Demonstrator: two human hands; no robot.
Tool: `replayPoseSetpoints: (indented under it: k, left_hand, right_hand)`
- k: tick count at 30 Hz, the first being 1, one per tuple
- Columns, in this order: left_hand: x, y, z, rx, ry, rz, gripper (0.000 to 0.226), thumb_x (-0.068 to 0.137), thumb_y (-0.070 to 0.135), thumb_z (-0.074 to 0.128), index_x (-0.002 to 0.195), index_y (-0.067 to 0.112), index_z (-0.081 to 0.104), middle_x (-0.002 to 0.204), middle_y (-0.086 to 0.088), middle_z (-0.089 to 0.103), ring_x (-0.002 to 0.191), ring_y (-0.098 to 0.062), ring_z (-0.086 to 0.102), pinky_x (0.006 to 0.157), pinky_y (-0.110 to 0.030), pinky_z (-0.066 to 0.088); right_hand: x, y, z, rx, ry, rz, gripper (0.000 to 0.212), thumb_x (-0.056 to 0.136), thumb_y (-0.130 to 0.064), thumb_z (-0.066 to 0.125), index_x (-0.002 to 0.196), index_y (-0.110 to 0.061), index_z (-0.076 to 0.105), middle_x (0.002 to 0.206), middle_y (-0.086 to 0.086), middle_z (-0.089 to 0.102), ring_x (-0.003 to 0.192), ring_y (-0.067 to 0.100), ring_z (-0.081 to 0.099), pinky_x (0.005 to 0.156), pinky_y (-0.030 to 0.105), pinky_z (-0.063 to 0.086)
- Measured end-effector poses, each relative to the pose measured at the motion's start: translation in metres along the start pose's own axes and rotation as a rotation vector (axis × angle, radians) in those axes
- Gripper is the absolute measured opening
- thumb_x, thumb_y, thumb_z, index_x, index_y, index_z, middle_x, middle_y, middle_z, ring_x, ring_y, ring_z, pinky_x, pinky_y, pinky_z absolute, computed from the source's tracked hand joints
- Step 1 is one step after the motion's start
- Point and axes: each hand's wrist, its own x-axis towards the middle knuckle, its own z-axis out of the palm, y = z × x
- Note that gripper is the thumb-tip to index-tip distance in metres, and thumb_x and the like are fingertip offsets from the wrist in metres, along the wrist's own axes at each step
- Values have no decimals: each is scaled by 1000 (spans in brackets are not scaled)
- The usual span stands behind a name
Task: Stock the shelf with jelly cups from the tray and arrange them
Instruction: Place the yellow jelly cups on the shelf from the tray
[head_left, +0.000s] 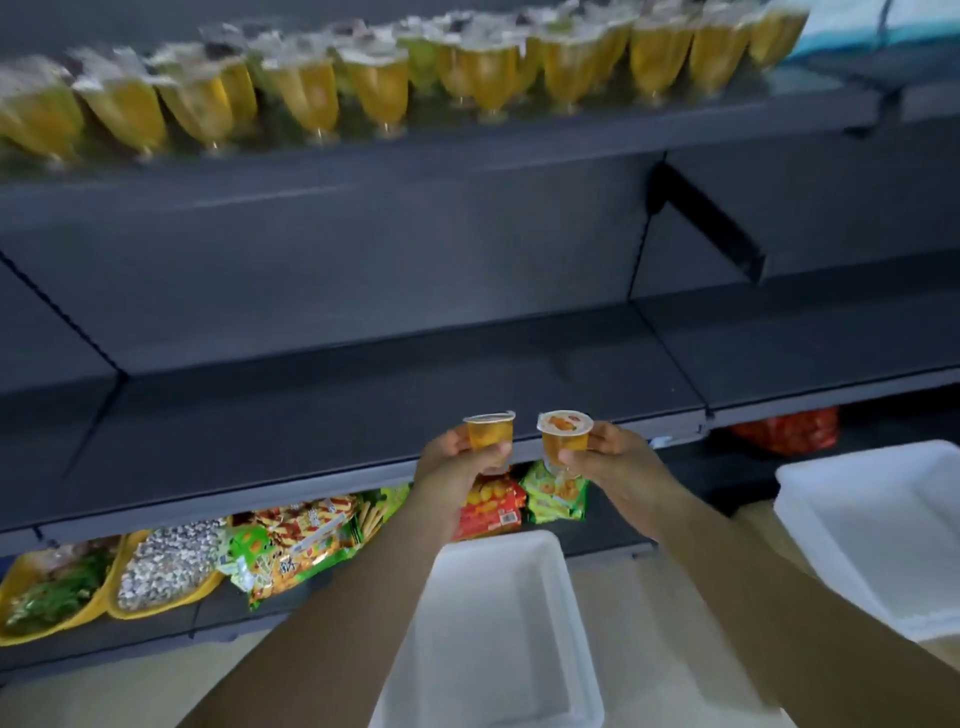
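Note:
My left hand (457, 457) pinches a small orange jelly cup (489, 430) upright, just in front of the dark middle shelf's (363, 415) front edge. Beside it, my right hand (613, 460) grips a second jelly cup (565, 435) tilted so its printed lid faces me. The two cups are a few centimetres apart. Below my forearms sits a white tray (498, 623); no cups show in the part of it I can see. On the top shelf (467, 150) stand several rows of orange jelly cups (363, 88), blurred.
A second white tray (883, 525) stands at the right. The bottom shelf holds snack packets (301, 545), yellow baskets (156, 571) at the left and a red packet (789, 428) at the right. A slanted bracket (711, 223) supports the top shelf.

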Motion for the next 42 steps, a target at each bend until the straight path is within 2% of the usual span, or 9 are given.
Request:
replayPoseSetpoints:
  k: [4, 7, 10, 12, 19, 23, 29, 31, 42]
  left_hand:
    - [-29, 70, 24, 39, -21, 125, 23, 80, 5, 71, 98, 19, 67, 92, 6, 72, 82, -13, 69, 81, -22, 43]
    - [-49, 117, 43, 95, -59, 233, 30, 80, 8, 71, 109, 17, 65, 101, 2, 71, 92, -14, 68, 90, -24, 39]
    - [-60, 160, 68, 107, -66, 348, 26, 81, 9, 71, 101, 22, 64, 89, 13, 67, 79, 4, 63, 75, -10, 44]
    - [-63, 185, 89, 133, -52, 416, 27, 80, 11, 73, 103, 22, 64, 87, 16, 63, 79, 4, 58, 65, -11, 40]
    - [-28, 249, 177, 142, -16, 539, 29, 77, 11, 75, 102, 21, 64, 93, 9, 66, 90, -11, 62, 79, -24, 45]
    - [13, 266, 228, 155, 40, 555, 32, 77, 15, 76, 106, 20, 64, 99, 8, 65, 93, -12, 61, 78, -24, 44]
    - [70, 270, 290, 261, 137, 585, 45, 76, 14, 76, 119, 13, 60, 114, 0, 65, 102, -15, 60, 83, -25, 46]
    - [83, 268, 306, 253, 179, 590, 45, 78, 12, 74, 121, 13, 60, 115, 0, 65, 100, -13, 59, 82, -22, 45]
    - [119, 265, 340, 239, 290, 636, 35, 82, 13, 71, 115, 16, 62, 115, 1, 65, 106, -14, 60, 88, -26, 50]
  right_hand:
    - [-33, -78, -6, -55, 22, -150, 31, 81, -5, 71, 109, -15, 63, 105, -2, 71, 100, 13, 66, 79, 19, 47]
    - [-58, -129, -14, -91, 41, -258, 31, 82, -6, 70, 111, -14, 63, 104, -3, 71, 93, 5, 68, 77, 15, 45]
    - [-75, -176, -26, -108, 70, -353, 29, 83, -7, 69, 110, -14, 64, 104, -2, 71, 93, 5, 67, 83, 18, 45]
    - [-79, -203, -38, -105, 102, -408, 29, 83, -6, 70, 110, -15, 64, 107, -1, 71, 100, 10, 65, 93, 24, 45]
    - [-50, -277, -108, -99, 212, -520, 32, 82, -7, 71, 113, -10, 64, 108, 2, 70, 104, 16, 65, 98, 33, 47]
    - [-9, -306, -161, -142, 255, -519, 29, 84, -13, 70, 112, -12, 64, 108, 2, 69, 106, 21, 62, 103, 41, 43]
    - [56, -334, -216, -211, 264, -495, 32, 86, -10, 68, 117, -10, 60, 100, -5, 68, 91, 7, 63, 89, 30, 41]
    - [76, -338, -226, -243, 285, -485, 36, 85, -11, 69, 120, -11, 59, 105, -3, 68, 97, 13, 63, 85, 28, 41]
    - [116, -340, -249, -310, 249, -503, 39, 87, -13, 66, 125, -14, 57, 110, -3, 63, 103, 13, 57, 86, 26, 40]
